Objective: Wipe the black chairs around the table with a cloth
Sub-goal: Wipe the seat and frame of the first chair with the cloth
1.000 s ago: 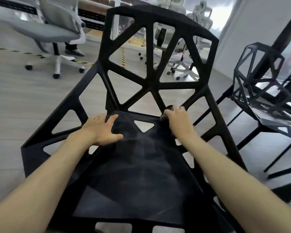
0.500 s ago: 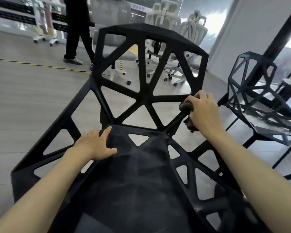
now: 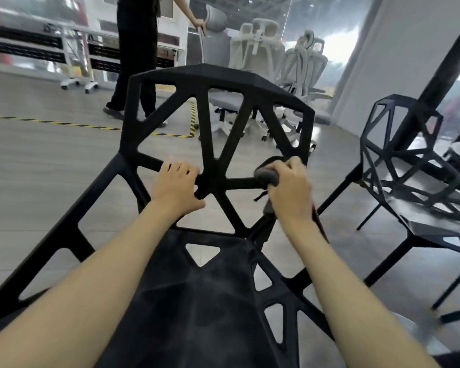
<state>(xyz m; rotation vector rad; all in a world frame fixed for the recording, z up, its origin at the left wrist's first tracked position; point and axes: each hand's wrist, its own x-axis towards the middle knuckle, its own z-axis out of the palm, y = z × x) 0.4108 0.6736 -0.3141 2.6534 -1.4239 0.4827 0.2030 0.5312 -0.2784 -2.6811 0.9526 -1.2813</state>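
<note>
We are looking across a grey plank floor [image 3: 45,166] marked with yellow-and-black tape [image 3: 64,125]. Directly before us, the black chair [image 3: 218,83] is standing with its open-lattice backrest rising away from us and its seat running toward the bottom edge, where it is cut off. Our left hand [image 3: 177,185] is curling around a lower backrest strut; its fingertips are hiding behind the bar. Our right hand [image 3: 290,187] is clenching a dark grey cloth [image 3: 267,177] against the horizontal strut to the right, and most of the cloth is lying hidden inside the fist. A second black chair [image 3: 398,160] is standing to the right, partly behind a black post [image 3: 436,83]. Pale office chairs [image 3: 266,46] are clustering beyond, blurred. A person in black [image 3: 136,57], cut off above the waist, is touching one. We are finding no legible writing.
</note>
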